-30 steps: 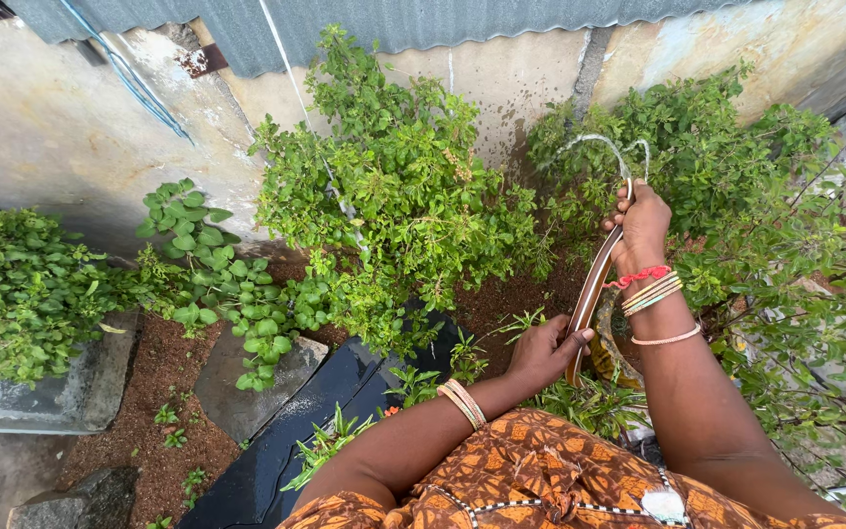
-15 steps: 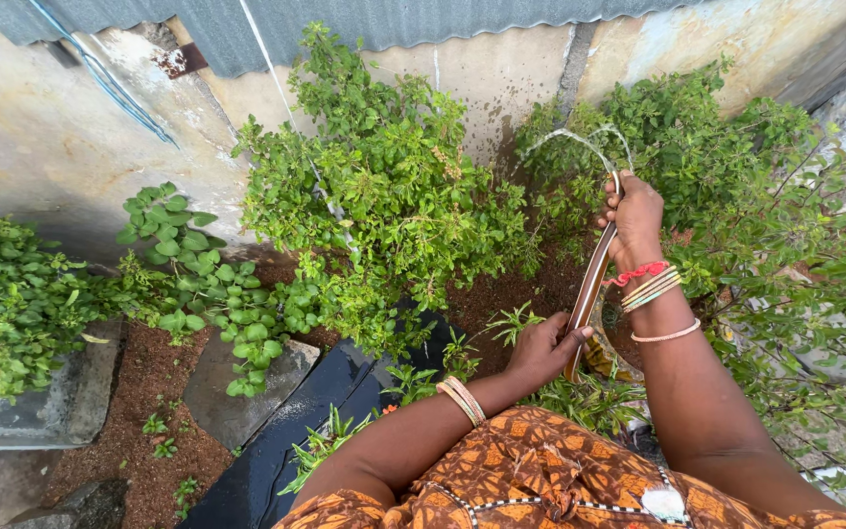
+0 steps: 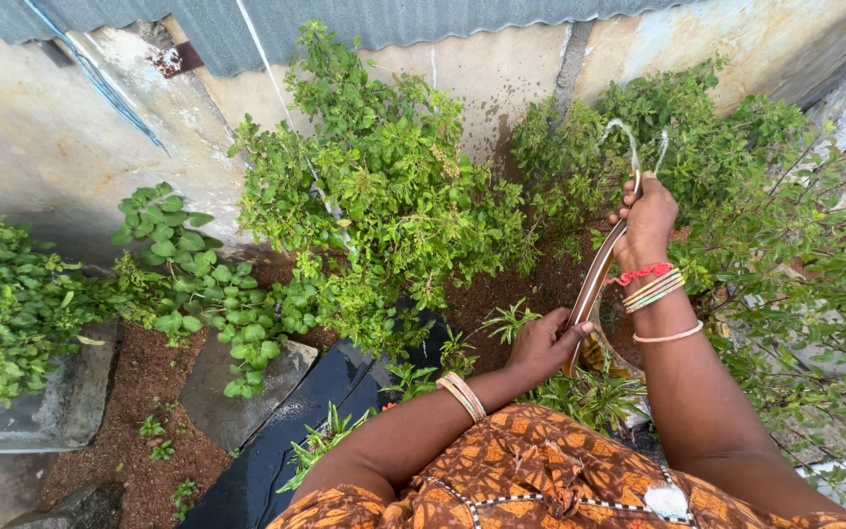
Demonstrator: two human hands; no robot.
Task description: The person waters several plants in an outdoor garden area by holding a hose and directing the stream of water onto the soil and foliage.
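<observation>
Our right hand (image 3: 646, 223) closes in a fist round the upper end of a thin brown-and-white flexible hose (image 3: 594, 284) – our left hand (image 3: 540, 345) curls about its lower stretch. The hose runs steeply upward between both hands, its tip pointing up, water arcing over the leafy green shrubs (image 3: 384, 196).

Hose (image 3: 597, 284) lower end — hidden behind left hand (image 3: 540, 345), leaves.
</observation>
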